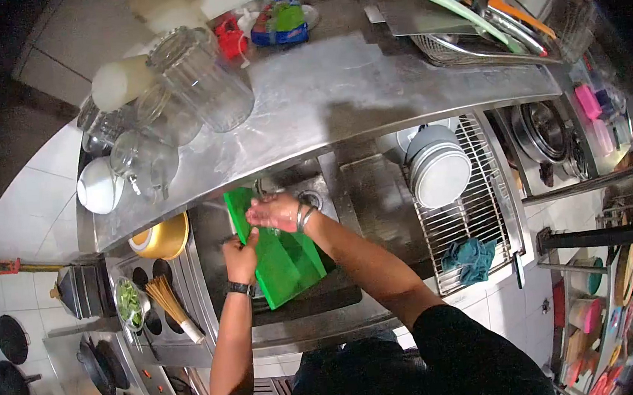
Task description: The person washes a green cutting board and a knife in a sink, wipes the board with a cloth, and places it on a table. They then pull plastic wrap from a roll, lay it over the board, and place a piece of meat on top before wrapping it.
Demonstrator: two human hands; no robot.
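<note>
A green cutting board [288, 264] is held tilted over the sink [372, 192]. My left hand [241, 258] grips the board by its left edge, with the thumb on the near face. My right hand [274, 213] is over the upper part of the board, fingers stretched out to the left and nothing held in them. Whether its palm touches the board is hard to tell. Part of the board's upper half is hidden behind the right hand and wrist.
Stacked white bowls [441, 175] and a teal cloth [471, 261] rest on a wire rack [458, 226] to the right. A golden bowl [173, 236] and a bundle of thin sticks [169, 304] are at left. Glass jars [204, 79] stand on the steel shelf [307, 85] beyond the sink.
</note>
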